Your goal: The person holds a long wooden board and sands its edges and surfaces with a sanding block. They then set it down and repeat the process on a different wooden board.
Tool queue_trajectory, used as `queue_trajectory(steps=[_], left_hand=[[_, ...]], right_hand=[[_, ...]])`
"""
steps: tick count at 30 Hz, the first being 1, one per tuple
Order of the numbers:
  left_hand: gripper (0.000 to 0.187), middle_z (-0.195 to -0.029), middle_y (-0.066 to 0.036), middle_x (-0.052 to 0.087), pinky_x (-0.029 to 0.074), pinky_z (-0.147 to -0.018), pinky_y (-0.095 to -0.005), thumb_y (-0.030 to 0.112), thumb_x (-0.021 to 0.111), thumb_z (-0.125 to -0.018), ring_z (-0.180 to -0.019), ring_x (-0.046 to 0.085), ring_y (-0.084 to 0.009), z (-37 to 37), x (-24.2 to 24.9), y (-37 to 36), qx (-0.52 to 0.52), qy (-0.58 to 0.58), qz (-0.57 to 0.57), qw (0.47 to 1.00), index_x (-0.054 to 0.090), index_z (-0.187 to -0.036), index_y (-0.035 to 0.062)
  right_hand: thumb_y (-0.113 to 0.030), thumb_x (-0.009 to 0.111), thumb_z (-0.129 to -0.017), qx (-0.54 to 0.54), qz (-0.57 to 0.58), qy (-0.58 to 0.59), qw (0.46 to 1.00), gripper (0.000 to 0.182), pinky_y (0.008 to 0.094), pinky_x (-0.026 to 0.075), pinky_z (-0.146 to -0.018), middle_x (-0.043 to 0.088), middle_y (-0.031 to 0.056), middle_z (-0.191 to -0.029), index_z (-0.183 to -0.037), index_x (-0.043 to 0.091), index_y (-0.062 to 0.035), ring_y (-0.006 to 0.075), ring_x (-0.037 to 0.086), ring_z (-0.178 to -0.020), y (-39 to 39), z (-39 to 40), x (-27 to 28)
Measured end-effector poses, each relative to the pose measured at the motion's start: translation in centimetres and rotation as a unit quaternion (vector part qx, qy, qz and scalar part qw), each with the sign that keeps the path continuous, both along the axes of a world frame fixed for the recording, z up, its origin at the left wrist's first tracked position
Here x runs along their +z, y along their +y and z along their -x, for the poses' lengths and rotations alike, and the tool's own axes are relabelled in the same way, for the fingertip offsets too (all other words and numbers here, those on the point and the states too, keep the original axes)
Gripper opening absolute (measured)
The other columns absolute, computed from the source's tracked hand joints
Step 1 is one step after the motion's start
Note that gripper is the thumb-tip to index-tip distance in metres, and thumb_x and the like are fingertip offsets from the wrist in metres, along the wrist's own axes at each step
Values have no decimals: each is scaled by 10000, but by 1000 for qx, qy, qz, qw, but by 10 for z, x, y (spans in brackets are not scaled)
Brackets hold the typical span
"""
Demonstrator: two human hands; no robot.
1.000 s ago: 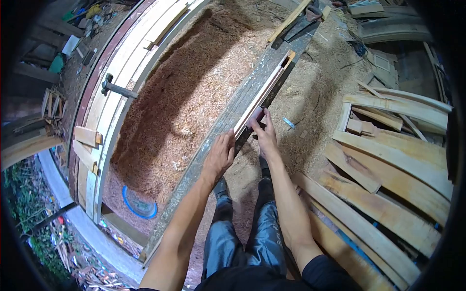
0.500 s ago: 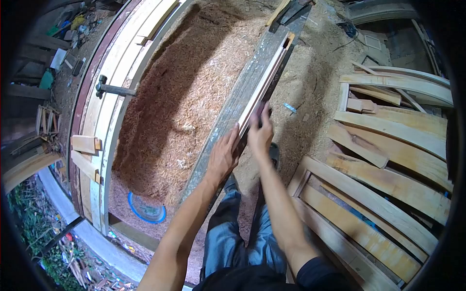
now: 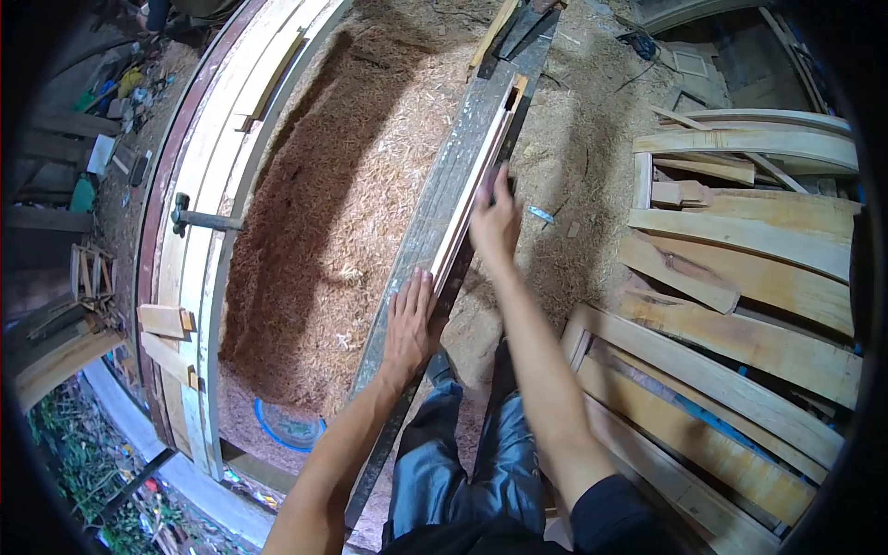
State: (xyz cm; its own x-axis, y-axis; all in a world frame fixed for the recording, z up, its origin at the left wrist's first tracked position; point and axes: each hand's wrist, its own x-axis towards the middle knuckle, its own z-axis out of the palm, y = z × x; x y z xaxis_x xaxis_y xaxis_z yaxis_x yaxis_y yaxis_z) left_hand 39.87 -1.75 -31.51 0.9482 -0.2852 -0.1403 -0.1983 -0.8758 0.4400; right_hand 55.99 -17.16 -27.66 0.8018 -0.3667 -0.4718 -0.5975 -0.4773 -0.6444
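A narrow grooved wooden strip [image 3: 465, 199] lies lengthwise on a worn, paint-spotted plank [image 3: 421, 227]. My left hand [image 3: 410, 319] rests flat over the strip's near end, fingers extended. Farther along, my right hand [image 3: 495, 227] is closed at the strip's right side, its fingertips against the wood. A small dark reddish-brown patch shows at those fingers; I cannot tell what they hold. Beyond the strip's far end, a dark metal tool [image 3: 525, 35] sits on the plank beside a light wooden stick [image 3: 492, 37].
Wood shavings [image 3: 370, 194] cover the ground left of the plank. A hammer [image 3: 205, 220] lies across long boards [image 3: 190, 268] at left. Curved boards and wooden frames [image 3: 731, 370] are stacked at right. A blue-rimmed round object [image 3: 264, 427] sits lower left. Part of a person [image 3: 157, 14] shows upper left.
My right hand has moved farther up along the strip, away from my left hand. My left hand now lies nearer the strip's close end. The whole view has shifted slightly.
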Motion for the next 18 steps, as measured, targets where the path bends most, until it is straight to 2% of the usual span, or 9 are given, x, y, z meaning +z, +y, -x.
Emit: queue_trajectory(steps=[2, 5, 6, 8, 10, 12, 14, 16, 18], left_hand=[[674, -1537, -201, 304, 250, -1142, -523, 228, 580, -917, -1395, 340, -357, 0, 6, -2, 25, 29, 31, 999, 292, -1483, 1], [694, -1541, -221, 287, 262, -1136, -537, 256, 634, -874, -1411, 314, -374, 3, -5, 3, -5, 42, -16, 999, 342, -1441, -17], [699, -1537, -214, 299, 255, -1138, -538, 244, 625, -883, -1407, 323, -369, 2, -5, 1, 5, 39, -4, 999, 318, -1457, -9], [711, -1530, -199, 324, 241, -1143, -540, 220, 605, -901, -1400, 341, -359, 3, -4, -2, 27, 37, 20, 999, 268, -1489, 6], [708, -1526, -197, 335, 236, -1144, -543, 239, 609, -901, -1397, 350, -354, 2, 1, -2, 33, 37, 24, 998, 280, -1482, 3], [713, -1526, -195, 336, 236, -1144, -543, 244, 611, -900, -1398, 350, -351, 0, 6, -3, 42, 47, 32, 997, 278, -1482, 3], [735, -1524, -194, 339, 235, -1145, -540, 251, 626, -888, -1399, 353, -344, 1, 4, -3, 42, 49, 26, 998, 273, -1484, 5], [746, -1524, -192, 341, 234, -1145, -542, 252, 634, -882, -1399, 354, -339, 0, 6, -3, 41, 59, 30, 997, 272, -1487, 10], [760, -1521, -192, 346, 232, -1145, -546, 252, 650, -869, -1399, 356, -335, 3, 7, -3, 42, 62, 33, 997, 276, -1487, 17]], right_hand=[[-312, 446, -1023, 53, 69, -80, 993, 602, 226, 548, -450, 229, 472, -1420, -1554, 166, -279, 291, 675, -658, -32, -43, -45], [-362, 395, -1036, 35, 38, -87, 995, 597, 205, 529, -428, 225, 500, -1396, -1560, 123, -271, 302, 686, -698, -21, -17, -50], [-391, 381, -1035, 32, -27, 2, 999, 610, 213, 557, -465, 230, 473, -1417, -1561, 96, -274, 439, 671, -946, -10, 11, -15], [-389, 430, -1016, 84, 42, -46, 995, 645, 559, 559, -826, 299, 420, -1430, -1561, 100, -285, 603, 398, -1248, 15, 81, -35], [-326, 467, -1004, 76, -29, -82, 993, 661, 669, 375, -1013, 265, 433, -1437, -1560, 113, -274, 613, 305, -1303, 25, 114, -35], [-346, 441, -1015, 51, 25, -124, 991, 640, 623, 415, -1010, 274, 374, -1473, -1560, 115, -273, 600, 320, -1306, 27, 95, -43], [-337, 406, -1030, -1, 22, 24, 999, 613, 549, 449, -1021, 263, 276, -1530, -1562, 113, -261, 582, 383, -1278, 16, 40, -22], [-354, 360, -1044, -71, -87, 104, 988, 554, 449, 515, -973, 343, 204, -1518, -1555, 175, -243, 475, 468, -1271, -13, -24, -10], [-364, 311, -1056, -55, -180, 22, 982, 504, 351, 583, -810, 460, 207, -1430, -1538, 255, -226, 322, 591, -1168, -56, -59, -37]])
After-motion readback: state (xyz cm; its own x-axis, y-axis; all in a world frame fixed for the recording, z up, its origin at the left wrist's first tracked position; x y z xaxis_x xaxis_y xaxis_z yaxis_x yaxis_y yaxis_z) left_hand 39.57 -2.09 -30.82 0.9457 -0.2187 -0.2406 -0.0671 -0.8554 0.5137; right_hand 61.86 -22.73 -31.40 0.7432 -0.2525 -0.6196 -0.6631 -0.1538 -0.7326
